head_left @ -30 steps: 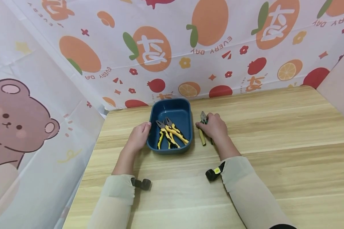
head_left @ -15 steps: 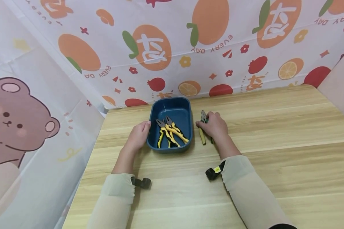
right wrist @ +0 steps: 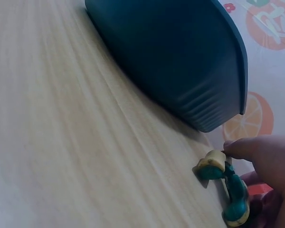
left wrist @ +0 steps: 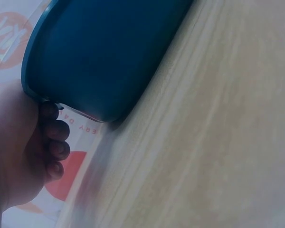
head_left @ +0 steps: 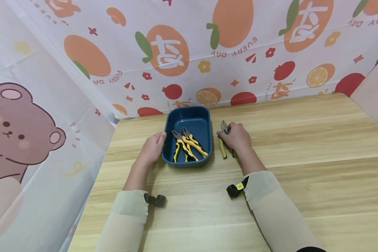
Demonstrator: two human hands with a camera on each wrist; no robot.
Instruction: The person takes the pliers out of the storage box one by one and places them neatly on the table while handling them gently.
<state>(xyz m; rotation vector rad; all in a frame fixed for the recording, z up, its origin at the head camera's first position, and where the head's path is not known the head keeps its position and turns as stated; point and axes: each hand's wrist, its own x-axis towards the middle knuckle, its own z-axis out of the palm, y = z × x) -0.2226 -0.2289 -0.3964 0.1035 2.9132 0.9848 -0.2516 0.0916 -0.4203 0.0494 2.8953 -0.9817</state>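
Note:
My left hand [head_left: 152,148] grips the left rim of a dark blue plastic bin [head_left: 189,164], thumb at the rim and fingers curled on the outer side in the left wrist view. Inside the bin lie yellow-and-black pliers [head_left: 189,146], dark jaws pointing to the far side. Right of the bin, my right hand [head_left: 237,138] holds another pair of pliers [head_left: 223,147] with green and yellowish handles, which lies on the table. In the right wrist view, the thumb touches one handle [right wrist: 213,164] and the other fingers are partly hidden around the second handle.
The wood-grain table [head_left: 302,157] reaches far to the right. Behind it hangs a white fruit-print cloth [head_left: 189,77], close to the bin's far end. A bear-print cloth [head_left: 50,182] runs along the left side.
Hardly anything moves. The right thumb shifts slightly inward at the pliers, while the left hand keeps its grip on the bin. The head view drifts a little.

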